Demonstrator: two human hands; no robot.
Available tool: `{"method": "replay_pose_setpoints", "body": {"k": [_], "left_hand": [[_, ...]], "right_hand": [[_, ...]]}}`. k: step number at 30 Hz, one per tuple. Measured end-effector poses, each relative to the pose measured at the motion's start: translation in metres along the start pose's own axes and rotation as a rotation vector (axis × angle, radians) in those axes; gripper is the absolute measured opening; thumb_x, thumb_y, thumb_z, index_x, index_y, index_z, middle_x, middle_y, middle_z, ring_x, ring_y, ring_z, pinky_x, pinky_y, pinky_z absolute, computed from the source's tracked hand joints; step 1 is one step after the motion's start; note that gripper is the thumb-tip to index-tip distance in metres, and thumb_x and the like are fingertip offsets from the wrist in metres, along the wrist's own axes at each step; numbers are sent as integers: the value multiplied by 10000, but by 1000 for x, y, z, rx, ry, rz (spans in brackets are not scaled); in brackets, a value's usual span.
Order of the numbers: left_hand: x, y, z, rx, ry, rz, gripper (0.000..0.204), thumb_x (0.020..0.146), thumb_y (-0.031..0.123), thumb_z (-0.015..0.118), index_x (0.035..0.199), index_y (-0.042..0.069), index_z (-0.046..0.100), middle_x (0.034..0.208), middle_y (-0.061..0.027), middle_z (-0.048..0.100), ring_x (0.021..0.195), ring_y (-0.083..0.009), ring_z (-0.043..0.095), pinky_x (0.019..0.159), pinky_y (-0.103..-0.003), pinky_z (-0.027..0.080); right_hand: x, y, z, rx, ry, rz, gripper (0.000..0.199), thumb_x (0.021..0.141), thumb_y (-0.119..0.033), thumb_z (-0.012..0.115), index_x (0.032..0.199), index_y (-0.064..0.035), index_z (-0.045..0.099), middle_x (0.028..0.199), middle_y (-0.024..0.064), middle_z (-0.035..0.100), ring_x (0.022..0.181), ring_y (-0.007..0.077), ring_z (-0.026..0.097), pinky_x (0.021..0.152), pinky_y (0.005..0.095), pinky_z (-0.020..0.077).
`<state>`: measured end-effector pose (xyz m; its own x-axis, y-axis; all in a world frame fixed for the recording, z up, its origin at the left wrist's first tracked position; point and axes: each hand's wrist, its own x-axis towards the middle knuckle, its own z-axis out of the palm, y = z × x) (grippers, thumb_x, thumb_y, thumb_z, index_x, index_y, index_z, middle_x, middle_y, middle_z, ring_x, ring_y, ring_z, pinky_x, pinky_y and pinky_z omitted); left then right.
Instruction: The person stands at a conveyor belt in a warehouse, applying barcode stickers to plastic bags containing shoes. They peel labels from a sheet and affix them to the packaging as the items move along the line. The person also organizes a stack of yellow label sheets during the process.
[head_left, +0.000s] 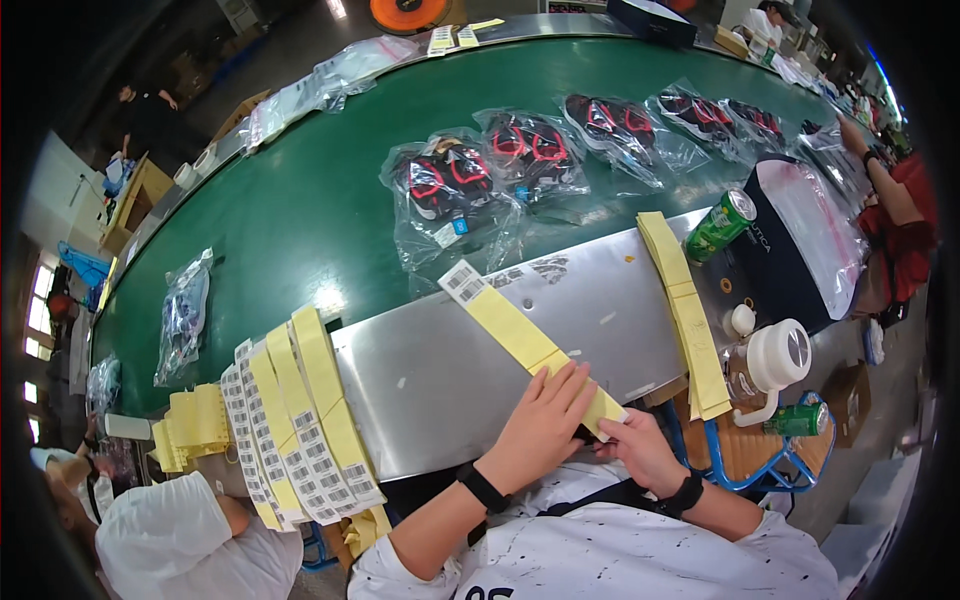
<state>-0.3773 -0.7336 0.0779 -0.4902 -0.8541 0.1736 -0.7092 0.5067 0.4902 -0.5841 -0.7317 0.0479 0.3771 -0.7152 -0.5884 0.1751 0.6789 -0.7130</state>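
A yellow backing strip (515, 330) with barcode labels at its far end lies slantwise over the metal ledge (420, 350). My left hand (535, 415) is closed over its near part, fingers side by side on top and thumb hidden. At the strip's near tip, my right hand (640, 450) pinches the corner between thumb and fingers. Left of my hands, several label strips (295, 430) hang over the ledge's edge, some covered in barcodes. Folded yellow strips (685, 320) lie across the ledge to the right.
Bagged black-and-red shoes (445, 180) rest on the green conveyor belt (300, 240). At right stand a green can (720, 225), a white-lidded jug (775, 360) and a dark box (800, 240) holding clear bags. Co-workers sit at left (190, 540) and right (900, 210).
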Motion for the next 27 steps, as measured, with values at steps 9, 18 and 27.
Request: {"method": "replay_pose_setpoints", "body": {"k": [9,18,27], "left_hand": [[-12,-8,-98,-575,-167,-156,520,766,228,769,1164,19,508,990,-94,629,983,-223,602,926,-376,438],[-141,-14,-109,-808,424,-614,286,845,163,708,1030,-11,575,891,-51,651,799,-119,622,752,-255,501],[-239,-46,-113,-818,1159,-1039,238,922,193,614,884,-39,652,725,-8,634,638,-36,538,561,-207,430]], "right_hand": [[-52,-120,59,-434,-26,-690,185,855,-42,604,1023,36,606,1023,110,656,896,175,642,817,282,504],[44,-144,206,-182,-451,-616,71,908,-93,572,906,-36,530,827,18,594,760,79,593,640,231,475],[153,-70,399,-376,-774,-468,294,903,-170,614,1096,29,517,972,89,597,851,144,619,730,290,528]]}}
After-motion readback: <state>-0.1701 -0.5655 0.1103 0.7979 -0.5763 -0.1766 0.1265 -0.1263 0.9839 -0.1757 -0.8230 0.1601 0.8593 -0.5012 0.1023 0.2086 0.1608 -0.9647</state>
